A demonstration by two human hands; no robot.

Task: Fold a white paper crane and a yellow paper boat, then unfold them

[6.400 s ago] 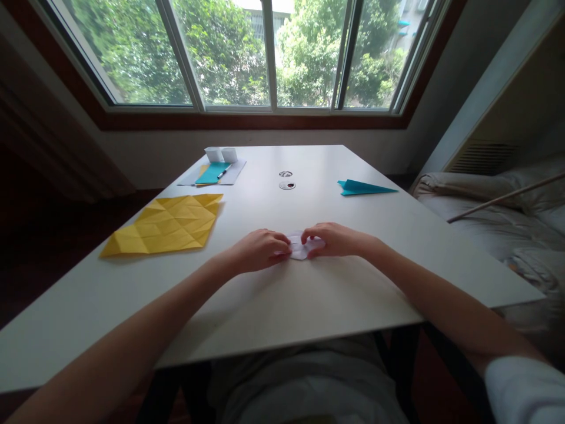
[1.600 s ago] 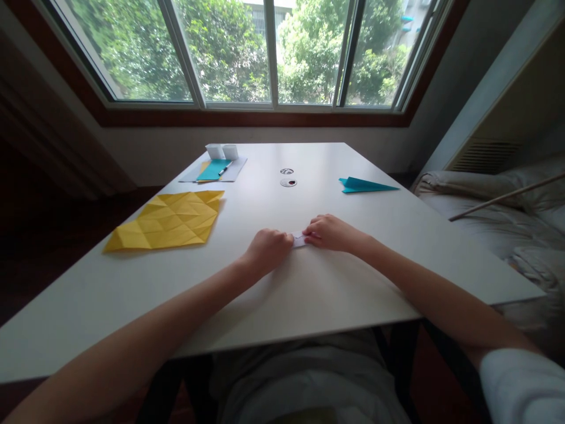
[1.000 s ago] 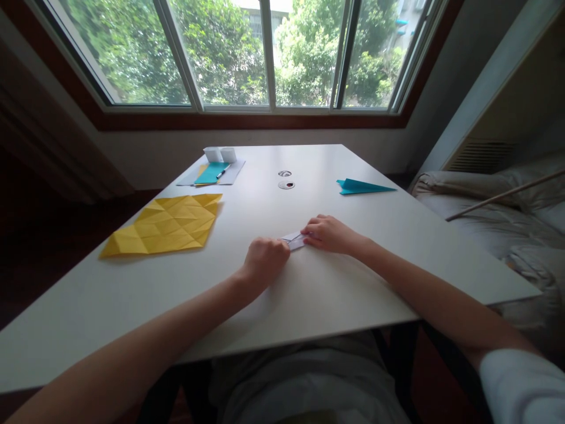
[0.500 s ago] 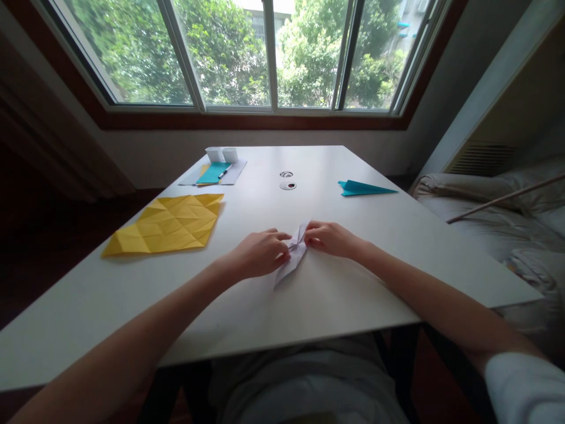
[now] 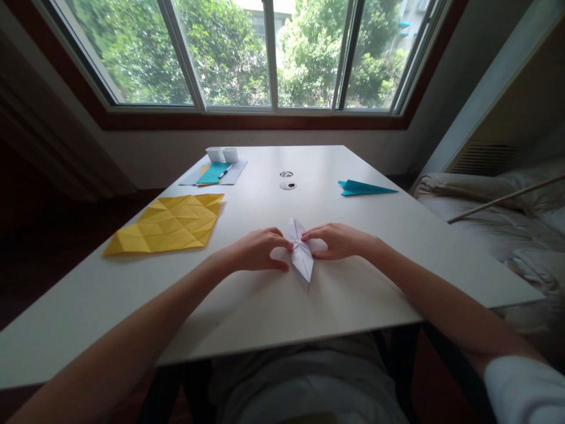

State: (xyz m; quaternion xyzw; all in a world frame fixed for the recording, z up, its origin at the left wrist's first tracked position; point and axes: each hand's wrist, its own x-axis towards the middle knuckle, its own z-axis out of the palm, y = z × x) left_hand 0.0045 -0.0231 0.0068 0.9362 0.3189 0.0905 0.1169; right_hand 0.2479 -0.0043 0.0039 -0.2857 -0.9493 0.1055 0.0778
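Head view of a white table (image 5: 335, 306) set before a window (image 5: 269, 53). At the table's centre lies a folded white paper model (image 5: 301, 254), a slim diamond with one point toward the far edge and one toward the near edge. The left hand (image 5: 256, 252) meets it from the left: thumb and forefinger are drawn narrowly together at the model's waist, the other fingers curled on the tabletop. The right hand (image 5: 338, 241) meets it from the right in mirror pose, fingertips pinched close on the same waist. Whether the near point of the model rests on the table or is lifted slightly cannot be told.

Left of the hands, well apart, a creased yellow paper sheet (image 5: 165, 224) lies flat, its grid of fold lines visible. At the far left, a teal sheet (image 5: 213, 172) rests on a pale sheet (image 5: 236, 169) with a pen (image 5: 225, 171) just beside it and two small white boxes (image 5: 222, 155) behind. Two round cable ports (image 5: 287, 180) sit at the far centre. On the far right lies a teal paper plane (image 5: 364, 188). Beyond the table's right edge, grey bedding (image 5: 498, 218) is heaped.
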